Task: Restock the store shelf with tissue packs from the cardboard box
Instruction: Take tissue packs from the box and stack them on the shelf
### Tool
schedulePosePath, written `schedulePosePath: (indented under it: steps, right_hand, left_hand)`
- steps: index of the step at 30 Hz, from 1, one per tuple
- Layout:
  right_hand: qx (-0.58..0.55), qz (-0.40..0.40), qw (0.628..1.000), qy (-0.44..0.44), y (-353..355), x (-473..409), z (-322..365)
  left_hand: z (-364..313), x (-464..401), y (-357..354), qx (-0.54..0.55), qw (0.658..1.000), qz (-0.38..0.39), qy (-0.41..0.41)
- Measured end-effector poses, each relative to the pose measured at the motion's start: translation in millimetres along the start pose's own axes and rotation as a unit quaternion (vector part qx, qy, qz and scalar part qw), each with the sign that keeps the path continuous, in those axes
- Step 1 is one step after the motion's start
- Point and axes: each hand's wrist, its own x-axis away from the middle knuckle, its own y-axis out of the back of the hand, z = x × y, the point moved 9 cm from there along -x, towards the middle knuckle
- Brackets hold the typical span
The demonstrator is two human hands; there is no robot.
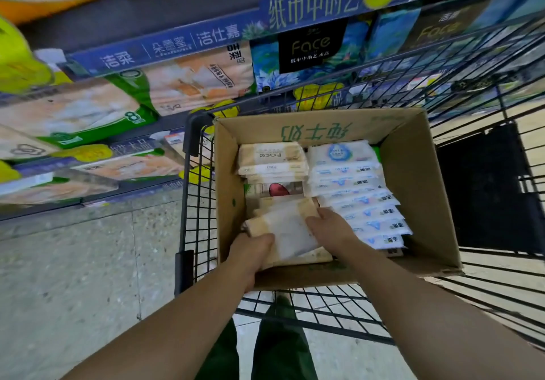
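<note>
Head view: both my hands are down inside the cardboard box [418,190], which sits in a wire shopping cart [188,202]. My left hand [250,251] grips the near-left end of a small stack of beige tissue packs [287,227], fingers curled under its edge. My right hand [327,223] holds the opposite side, fingers wrapped over the top pack's far-right end. Stack is tilted, resting low in the box's near-left corner. Behind it, at the far-left of the box, another pile of beige packs marked "Face" [272,159]. Along the right side, a row of white-and-blue packs [354,193], overlapping front to back. Store shelf [165,52] stands beyond and left of the cart, loaded with larger tissue bundles. Speckled floor [73,261] to my left; my dark green trousers [277,350] visible through the cart mesh
</note>
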Motion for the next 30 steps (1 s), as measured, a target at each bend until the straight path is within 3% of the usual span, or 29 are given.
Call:
schedulePosePath:
  steps: [5,12,16,22,26,30]
  right_hand:
    - [-0.108,-0.016,0.993,-0.041,3,-1,-16]
    - [-0.284,0.048,0.949,-0.128,-10,12,-38]
    - [-0.378,0.065,0.919,-0.093,-1,41,-20]
    - [-0.276,-0.038,0.960,0.038,13,91,71]
    - [-0.205,-0.097,0.968,0.106,-16,135,156]
    - [-0.169,-0.087,0.966,0.172,-95,187,257]
  left_hand:
    - [-19,-6,0,-0.067,0.997,0.002,-0.040]
    - [-23,1,2,-0.064,0.997,0.039,-0.030]
    - [-38,24,7,-0.040,0.992,0.106,-0.055]
    - [-82,80,61,0.043,0.978,0.135,-0.153]
    - [-99,102,161,0.027,0.962,0.039,-0.268]
    - [-88,146,302,0.035,0.944,-0.029,-0.326]
